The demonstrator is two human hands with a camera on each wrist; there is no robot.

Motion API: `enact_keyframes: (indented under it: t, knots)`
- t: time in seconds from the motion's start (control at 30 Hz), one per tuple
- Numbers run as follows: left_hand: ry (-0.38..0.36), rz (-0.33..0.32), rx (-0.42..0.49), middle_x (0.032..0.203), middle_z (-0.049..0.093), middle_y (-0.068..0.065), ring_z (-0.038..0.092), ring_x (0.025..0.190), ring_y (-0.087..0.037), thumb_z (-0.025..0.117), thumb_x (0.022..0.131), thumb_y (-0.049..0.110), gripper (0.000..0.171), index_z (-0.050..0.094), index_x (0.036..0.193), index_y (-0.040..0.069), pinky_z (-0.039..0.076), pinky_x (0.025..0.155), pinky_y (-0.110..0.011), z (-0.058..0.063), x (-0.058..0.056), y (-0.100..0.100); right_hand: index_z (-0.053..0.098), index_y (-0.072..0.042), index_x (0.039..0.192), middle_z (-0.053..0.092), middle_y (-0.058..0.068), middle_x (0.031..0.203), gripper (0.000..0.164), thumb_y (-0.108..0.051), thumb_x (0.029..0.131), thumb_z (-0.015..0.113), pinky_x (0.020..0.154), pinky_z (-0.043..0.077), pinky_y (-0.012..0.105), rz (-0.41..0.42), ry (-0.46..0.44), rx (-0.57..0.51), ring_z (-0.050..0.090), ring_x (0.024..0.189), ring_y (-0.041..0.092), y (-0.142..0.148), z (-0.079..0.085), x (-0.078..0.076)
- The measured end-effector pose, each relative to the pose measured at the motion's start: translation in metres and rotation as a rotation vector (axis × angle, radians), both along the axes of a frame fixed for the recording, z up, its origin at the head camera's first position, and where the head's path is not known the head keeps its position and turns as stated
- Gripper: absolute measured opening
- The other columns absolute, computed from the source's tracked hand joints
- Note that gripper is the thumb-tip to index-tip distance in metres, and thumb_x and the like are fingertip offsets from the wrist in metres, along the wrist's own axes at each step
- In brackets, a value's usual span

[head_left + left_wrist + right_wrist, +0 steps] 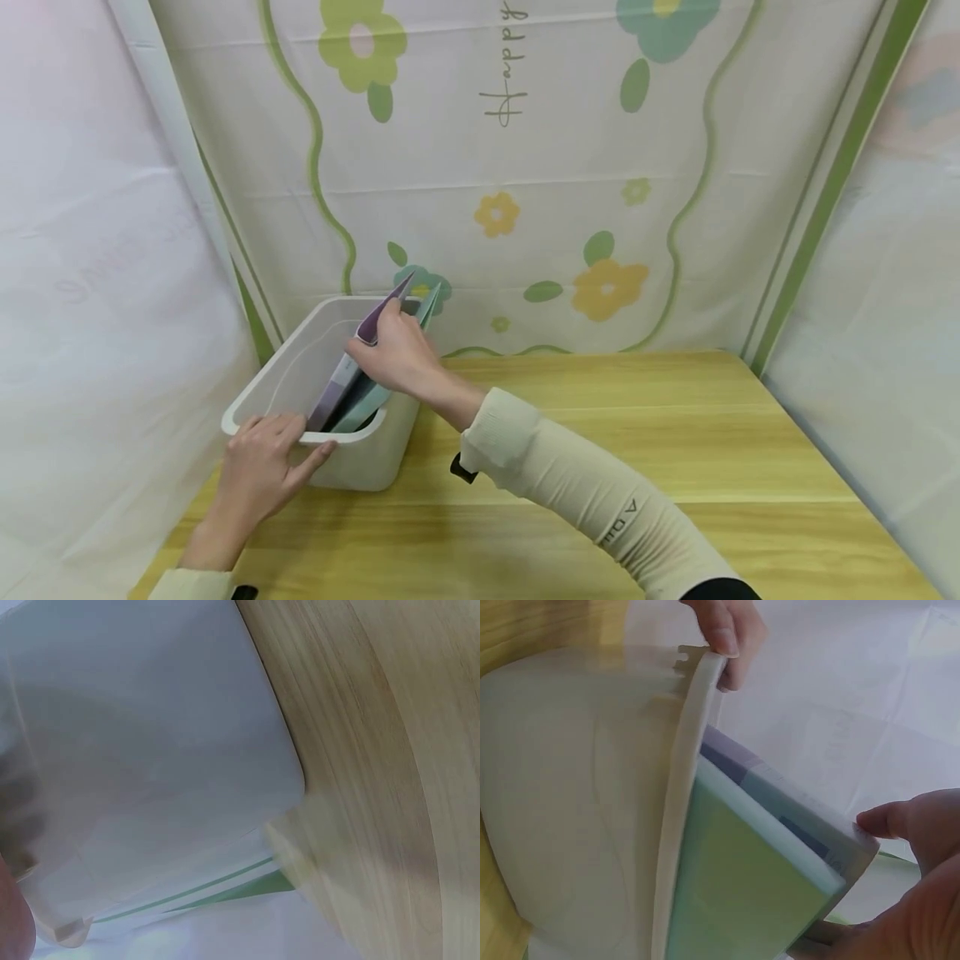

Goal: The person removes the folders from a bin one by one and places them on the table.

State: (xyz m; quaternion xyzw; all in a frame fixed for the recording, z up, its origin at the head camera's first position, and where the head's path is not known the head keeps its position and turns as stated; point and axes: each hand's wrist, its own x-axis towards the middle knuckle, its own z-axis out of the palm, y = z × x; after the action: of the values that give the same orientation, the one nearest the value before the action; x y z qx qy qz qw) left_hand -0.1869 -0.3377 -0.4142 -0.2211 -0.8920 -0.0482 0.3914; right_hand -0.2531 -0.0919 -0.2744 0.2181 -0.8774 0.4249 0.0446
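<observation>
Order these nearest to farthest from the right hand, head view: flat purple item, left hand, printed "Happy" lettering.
1. Flat purple item, held in right hand
2. Left hand, lower left, gripping white bin
3. Printed "Happy" lettering, high on backdrop

On table (637, 433), toward left: bin (360, 464). In bin: 2 books (330, 402), side by side, partly jutting out. Behind, left and right of table: curtain (435, 158).
</observation>
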Motion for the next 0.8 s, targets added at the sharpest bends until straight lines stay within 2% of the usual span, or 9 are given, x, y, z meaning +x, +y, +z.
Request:
enact_keyframes:
  t: [0.03, 0.07, 0.27, 0.3, 0.43, 0.53, 0.67, 0.8]
  knots:
    - [-0.001, 0.000, 0.000, 0.066, 0.040, 0.007, 0.058, 0.062, -0.025, 0.053, 0.096, 0.066, 0.055, 0.043, 0.074, 0.016, 0.039, 0.067, -0.041, 0.000, 0.000, 0.000, 0.039, 0.004, 0.141, 0.064, 0.007, 0.094, 0.071, -0.039, 0.092, 0.066, 0.069, 0.051, 0.031, -0.010, 0.000, -0.003, 0.062, 0.078, 0.018, -0.001, 0.001, 0.000]
    - [0.000, 0.000, 0.001, 0.066, 0.040, 0.007, 0.059, 0.062, -0.025, 0.053, 0.096, 0.066, 0.055, 0.044, 0.074, 0.016, 0.039, 0.067, -0.041, 0.000, 0.000, 0.001, 0.039, 0.005, 0.142, 0.062, 0.005, 0.087, 0.072, -0.038, 0.091, 0.067, 0.066, 0.050, 0.031, -0.016, -0.006, -0.003, 0.061, 0.073, 0.018, -0.001, 0.003, 0.000]
    - [0.031, -0.002, 0.008, 0.066, 0.045, 0.005, 0.059, 0.062, -0.026, 0.049, 0.097, 0.068, 0.059, 0.046, 0.074, 0.014, 0.038, 0.065, -0.041, 0.001, 0.001, 0.002, 0.042, 0.002, 0.137, 0.060, 0.003, 0.087, 0.064, -0.033, 0.090, 0.067, 0.067, 0.048, 0.030, -0.058, -0.002, 0.016, 0.060, 0.076, 0.018, -0.010, 0.010, 0.005]
    - [0.038, -0.003, 0.010, 0.066, 0.047, 0.004, 0.059, 0.063, -0.026, 0.048, 0.097, 0.069, 0.059, 0.047, 0.074, 0.014, 0.039, 0.065, -0.041, 0.001, 0.001, 0.003, 0.043, 0.000, 0.132, 0.060, 0.002, 0.087, 0.059, -0.032, 0.089, 0.068, 0.065, 0.048, 0.030, -0.063, 0.004, 0.007, 0.059, 0.075, 0.017, -0.011, 0.011, 0.006]
    - [0.042, 0.001, 0.013, 0.069, 0.056, -0.001, 0.061, 0.065, -0.028, 0.044, 0.098, 0.070, 0.061, 0.048, 0.074, 0.013, 0.040, 0.066, -0.042, 0.001, 0.001, 0.003, 0.044, -0.001, 0.127, 0.057, 0.002, 0.079, 0.052, -0.024, 0.089, 0.071, 0.062, 0.047, 0.028, -0.062, -0.006, -0.088, 0.058, 0.070, 0.016, -0.018, 0.013, 0.009]
    - [0.041, 0.000, 0.016, 0.072, 0.060, -0.003, 0.063, 0.067, -0.030, 0.043, 0.099, 0.070, 0.062, 0.048, 0.075, 0.013, 0.040, 0.066, -0.042, 0.001, 0.001, 0.004, 0.042, 0.001, 0.131, 0.057, 0.003, 0.075, 0.054, -0.018, 0.090, 0.071, 0.059, 0.047, 0.026, -0.053, -0.030, -0.178, 0.057, 0.066, 0.015, -0.022, 0.012, 0.011]
    - [0.044, 0.000, 0.021, 0.071, 0.058, -0.002, 0.061, 0.066, -0.029, 0.042, 0.099, 0.070, 0.062, 0.048, 0.075, 0.013, 0.040, 0.066, -0.042, 0.001, 0.001, 0.004, 0.039, 0.002, 0.140, 0.061, 0.004, 0.086, 0.063, -0.016, 0.089, 0.071, 0.066, 0.050, 0.026, -0.084, -0.065, -0.276, 0.058, 0.075, 0.015, -0.028, 0.009, 0.013]
    - [0.054, -0.005, 0.026, 0.067, 0.050, 0.003, 0.056, 0.061, -0.025, 0.041, 0.099, 0.071, 0.063, 0.046, 0.074, 0.014, 0.036, 0.064, -0.039, 0.002, 0.001, 0.004, 0.045, -0.003, 0.136, 0.058, 0.002, 0.105, 0.057, -0.013, 0.088, 0.072, 0.083, 0.049, 0.028, -0.126, -0.092, -0.389, 0.055, 0.095, 0.016, -0.035, 0.005, 0.015]
